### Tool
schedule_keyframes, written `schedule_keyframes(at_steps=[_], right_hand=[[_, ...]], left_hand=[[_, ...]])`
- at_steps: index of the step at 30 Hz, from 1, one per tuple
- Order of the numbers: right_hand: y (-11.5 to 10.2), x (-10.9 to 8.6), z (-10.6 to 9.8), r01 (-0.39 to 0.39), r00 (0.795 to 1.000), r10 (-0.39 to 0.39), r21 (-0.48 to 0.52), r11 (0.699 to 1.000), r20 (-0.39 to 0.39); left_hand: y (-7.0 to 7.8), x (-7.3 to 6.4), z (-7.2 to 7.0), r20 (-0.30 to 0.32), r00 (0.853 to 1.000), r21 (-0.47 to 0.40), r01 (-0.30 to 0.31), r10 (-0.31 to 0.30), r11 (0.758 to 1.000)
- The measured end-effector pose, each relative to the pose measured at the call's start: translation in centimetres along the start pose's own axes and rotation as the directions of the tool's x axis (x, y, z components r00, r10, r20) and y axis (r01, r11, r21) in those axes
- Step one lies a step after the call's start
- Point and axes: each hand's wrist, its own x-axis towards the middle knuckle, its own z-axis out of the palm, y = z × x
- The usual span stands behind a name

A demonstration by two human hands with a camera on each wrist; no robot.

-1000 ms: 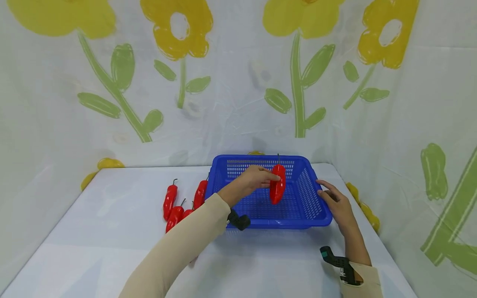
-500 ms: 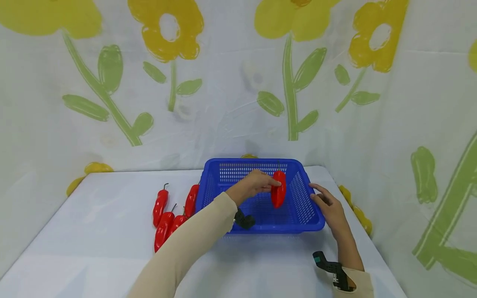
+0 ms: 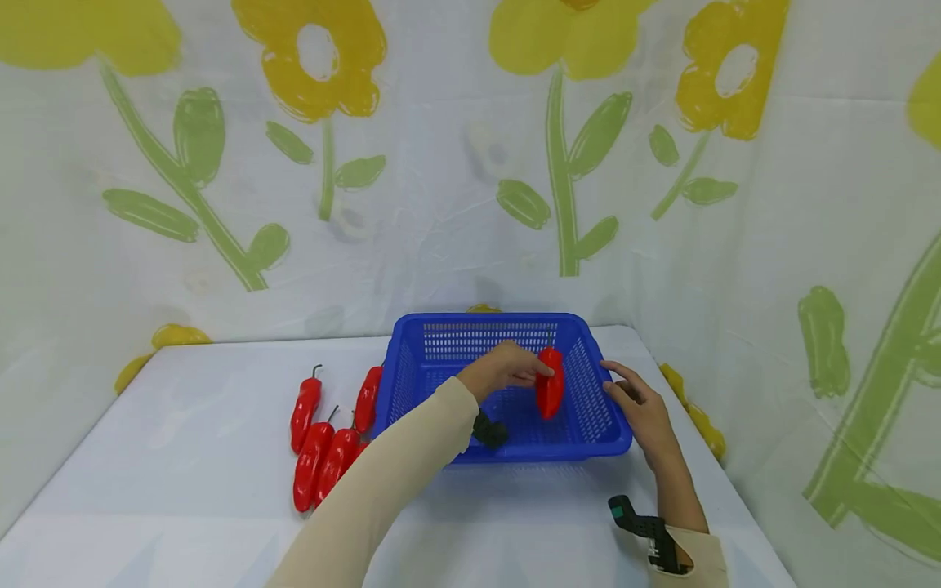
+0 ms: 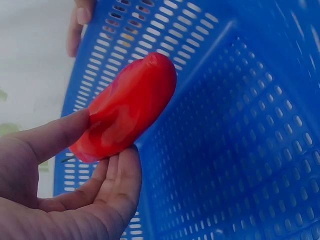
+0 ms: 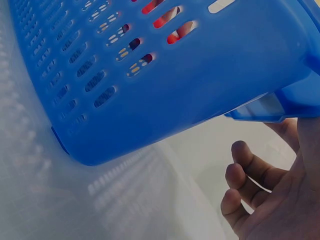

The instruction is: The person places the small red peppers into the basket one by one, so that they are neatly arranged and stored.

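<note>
A long, glossy red chili pepper (image 3: 550, 396) is pinched between the thumb and fingers of my left hand (image 3: 507, 366). The left wrist view shows the chili pepper (image 4: 132, 107) tilted, its thin green stem at the lower end by the hand. Around and below it is a blue plastic basket (image 3: 507, 454) with slotted walls, its visible floor bare. My right hand (image 3: 647, 412) rests thumb and forefinger at the basket's right rim. In the right wrist view the other fingers of the right hand (image 5: 270, 195) curl loosely in the air beside the wall.
Several more red chili peppers (image 3: 312, 457) lie on the white table (image 3: 184, 457) left of the basket, some partly hidden behind the left sleeve (image 3: 397, 474). A white curtain (image 3: 441, 245) printed with flowers hangs close behind the table and along its right side.
The left hand has lowered the chili pepper slightly into the basket. The right hand stays at the rim. The whole head view has shifted, so the scene sits further left.
</note>
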Motion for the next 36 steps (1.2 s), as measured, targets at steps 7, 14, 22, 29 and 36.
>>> schedule_keyframes(at_steps=[7,14,22,29,36], right_hand=[[-0.1,0.1,0.0,-0.009,1.0,0.009,0.014,1.0,-0.002],[0.3,0.1,0.0,-0.006,1.0,0.006,0.033,0.999,-0.002],[0.4,0.2,0.2,0.011,1.0,-0.011,0.054,0.998,-0.008],[0.2,0.2,0.9,0.006,1.0,-0.006,0.063,0.998,-0.001],[0.3,0.0,0.1,-0.008,1.0,0.008,0.042,0.999,-0.001]], left_hand=[[-0.3,1.1,0.5,-0.002,1.0,0.015,0.03,-0.03,0.999],[-0.6,1.6,1.6,-0.038,0.997,0.109,0.069,-0.065,0.992],[-1.0,2.4,2.7,-0.05,0.995,0.161,0.092,-0.085,0.983],[-1.2,2.2,2.9,-0.1,0.991,0.14,0.103,-0.09,0.985],[-1.0,2.8,3.2,-0.098,0.991,0.19,0.108,-0.091,0.976]])
